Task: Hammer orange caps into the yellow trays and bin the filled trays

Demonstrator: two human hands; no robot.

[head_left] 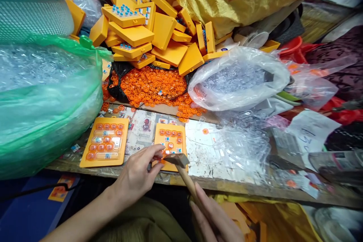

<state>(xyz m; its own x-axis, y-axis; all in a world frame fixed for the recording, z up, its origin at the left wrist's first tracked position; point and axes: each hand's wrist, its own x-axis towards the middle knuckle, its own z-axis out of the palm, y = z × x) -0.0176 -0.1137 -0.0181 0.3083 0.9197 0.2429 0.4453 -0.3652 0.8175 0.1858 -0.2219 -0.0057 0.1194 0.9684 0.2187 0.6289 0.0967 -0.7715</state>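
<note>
My right hand (214, 213) grips the wooden handle of a small hammer (185, 177), its dark metal head over the lower part of a yellow plastic panel (174, 126). This panel lies on the bench and carries several round orange caps and small blue-and-white pieces. At the panel's lower left, my left hand (140, 168) pinches thumb and forefinger around what looks like an orange cap, mostly hidden by the fingers. Left of that hand lies a second yellow panel (123, 151), fitted with orange caps and clear covers.
Loose orange caps (153, 85) spill from a black bag behind the panels. Yellow cases (164, 30) are heaped beyond. A green bag (51, 121) of clear parts bulges at left; a white bag (238, 100) of clear parts stands right. Clear plastic pieces (244, 151) cover the bench's right.
</note>
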